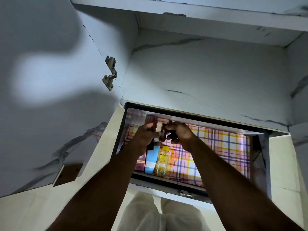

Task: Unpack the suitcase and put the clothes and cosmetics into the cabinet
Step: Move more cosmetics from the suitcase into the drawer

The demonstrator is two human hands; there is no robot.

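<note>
An open cabinet drawer (pixel 166 181) lined with a pink, yellow and purple checked sheet (pixel 216 147) sits below me. Along its left side lie a pink box (pixel 139 162), a blue tube (pixel 150 160) and a clear yellow-capped bottle (pixel 162 161). Both hands hover over the drawer's far left. My left hand (pixel 144 139) grips small cosmetic items, among them a beige block (pixel 159 127) and a dark tube. My right hand (pixel 180 133) holds small dark cosmetic pieces (pixel 174 138). A clear plastic case (pixel 135 116) stands in the far-left corner.
The white marble-pattern cabinet (pixel 208 72) rises behind the drawer, with its door (pixel 41 80) swung open to the left on a metal hinge (pixel 110 73). A shelf edge (pixel 191 15) is overhead. My light trousers (pixel 150 214) show below the drawer front.
</note>
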